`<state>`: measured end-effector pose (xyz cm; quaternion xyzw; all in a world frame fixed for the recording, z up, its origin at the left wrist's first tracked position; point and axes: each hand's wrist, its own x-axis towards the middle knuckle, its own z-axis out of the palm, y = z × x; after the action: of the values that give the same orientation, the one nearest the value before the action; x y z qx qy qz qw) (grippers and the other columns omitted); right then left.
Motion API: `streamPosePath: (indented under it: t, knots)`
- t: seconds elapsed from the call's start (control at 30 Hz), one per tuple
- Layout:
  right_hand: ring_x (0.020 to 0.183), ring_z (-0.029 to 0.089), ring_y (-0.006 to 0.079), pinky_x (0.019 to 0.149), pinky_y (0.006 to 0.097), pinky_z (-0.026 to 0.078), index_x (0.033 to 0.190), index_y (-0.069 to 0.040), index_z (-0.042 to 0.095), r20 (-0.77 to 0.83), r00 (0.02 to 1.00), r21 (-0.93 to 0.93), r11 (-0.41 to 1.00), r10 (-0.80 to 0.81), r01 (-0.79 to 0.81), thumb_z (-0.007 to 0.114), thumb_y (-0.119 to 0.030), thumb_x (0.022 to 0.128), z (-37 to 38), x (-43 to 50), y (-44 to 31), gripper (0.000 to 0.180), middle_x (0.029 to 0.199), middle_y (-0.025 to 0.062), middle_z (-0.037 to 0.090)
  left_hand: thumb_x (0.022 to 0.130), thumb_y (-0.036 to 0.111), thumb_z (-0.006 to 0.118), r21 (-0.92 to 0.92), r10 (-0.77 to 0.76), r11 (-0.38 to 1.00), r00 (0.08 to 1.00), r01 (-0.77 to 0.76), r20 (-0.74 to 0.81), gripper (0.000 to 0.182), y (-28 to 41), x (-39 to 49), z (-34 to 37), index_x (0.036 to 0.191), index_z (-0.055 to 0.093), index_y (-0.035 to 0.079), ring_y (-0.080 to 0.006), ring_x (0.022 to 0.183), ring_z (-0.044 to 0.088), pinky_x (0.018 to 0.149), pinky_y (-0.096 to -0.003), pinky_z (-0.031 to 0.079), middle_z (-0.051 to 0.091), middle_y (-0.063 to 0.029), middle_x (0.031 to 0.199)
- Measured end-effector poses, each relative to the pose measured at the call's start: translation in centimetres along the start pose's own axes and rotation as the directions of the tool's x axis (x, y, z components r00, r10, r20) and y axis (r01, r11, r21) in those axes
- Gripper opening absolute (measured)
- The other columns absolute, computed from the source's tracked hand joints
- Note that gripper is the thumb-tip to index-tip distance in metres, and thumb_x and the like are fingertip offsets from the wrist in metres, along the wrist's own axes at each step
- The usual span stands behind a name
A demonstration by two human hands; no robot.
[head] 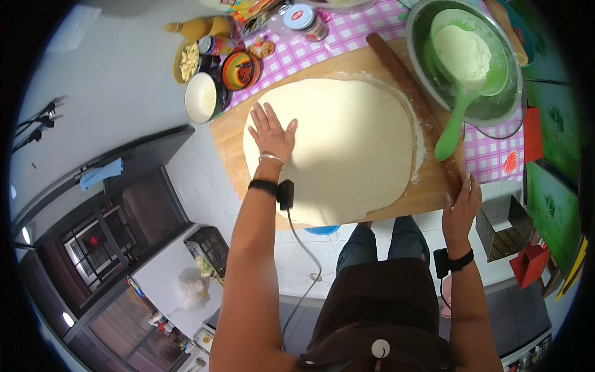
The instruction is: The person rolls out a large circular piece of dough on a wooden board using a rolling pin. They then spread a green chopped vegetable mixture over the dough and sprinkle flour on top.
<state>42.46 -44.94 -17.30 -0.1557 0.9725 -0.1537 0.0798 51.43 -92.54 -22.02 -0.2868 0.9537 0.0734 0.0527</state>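
A large, thin sheet of rolled dough (344, 149) covers much of a wooden board (228, 139), its near edge reaching the board's near edge. My left hand (272, 132) lies palm down with fingers apart on the left part of the dough. At the board's right side, my right hand (462, 209) touches the near end of a long wooden rolling pin (409, 90), which lies slanted beside the dough. Whether the fingers grip it cannot be told. Loose flour (419, 151) lies between the dough and the pin.
At the upper right, a metal basin (492, 114) holds a green ladle-like scoop (453, 128) of flour. Near the board's upper left stand a white-lined bowl (201, 97), an orange striped bowl (239, 69), a can (218, 45) and a lidded jar (304, 23). A checked cloth (492, 153) lies under the board.
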Motion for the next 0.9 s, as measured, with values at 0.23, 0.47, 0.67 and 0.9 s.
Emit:
streamPosePath:
  t: [0.23, 0.47, 0.67, 0.9]
  knots:
    - [0.151, 0.023, 0.0419, 0.123, 0.055, 0.018, 0.152, 0.002, 0.032, 0.124, 0.817, 0.331, 0.8, -0.563, 0.501, 0.078, -0.027, 0.08, 4.7, 1.8, -9.9, 0.09, 0.161, 0.0264, 0.025, 0.095, 0.062, 0.052, -0.007, 0.08, 0.997, 0.991, -0.081, -0.112, 0.093, -4.4, -1.2, 0.4, 0.163, 0.015, 0.011, -0.0426, 0.155, 0.008, 0.119, -0.0661, 0.008, 0.008, -0.0266, 0.167]
    - [0.154, 0.019, 0.0319, 0.124, 0.0533, 0.016, 0.152, -0.001, 0.036, 0.309, 0.798, 0.075, 0.849, -0.518, 0.523, 0.077, -0.044, 0.079, 5.6, 4.7, -9.8, 0.095, 0.164, 0.0184, 0.025, 0.092, 0.07, 0.052, 0.003, 0.197, 0.98, 0.98, -0.197, -0.004, 0.1, -7.8, -2.4, -1.2, 0.163, 0.014, 0.011, -0.045, 0.154, 0.005, 0.116, -0.07, 0.008, 0.005, -0.0258, 0.167]
    - [0.154, 0.017, 0.0359, 0.124, 0.0554, 0.014, 0.149, -0.001, 0.04, 0.193, 0.848, 0.104, 0.869, -0.494, 0.483, 0.078, -0.042, 0.079, 5.7, 8.4, -15.6, 0.09, 0.165, 0.0187, 0.023, 0.089, 0.068, 0.058, 0.068, 0.045, 0.997, 0.999, -0.046, 0.009, 0.103, -6.2, -11.3, -0.7, 0.162, 0.017, 0.007, -0.0511, 0.152, 0.007, 0.115, -0.0716, 0.01, 0.008, -0.0322, 0.164]
    - [0.156, 0.012, 0.0304, 0.125, 0.0539, 0.01, 0.159, -0.012, 0.029, 0.233, 0.703, 0.0, 0.723, -0.672, 0.691, 0.061, -0.061, 0.089, 11.1, 14.2, -22.3, 0.092, 0.168, 0.0125, 0.019, 0.089, 0.061, 0.062, 0.076, 0.132, 0.988, 0.991, -0.133, 0.019, 0.098, -9.0, -14.8, 1.0, 0.161, 0.021, 0.009, -0.046, 0.154, 0.008, 0.115, -0.0716, 0.007, 0.01, -0.0238, 0.168]
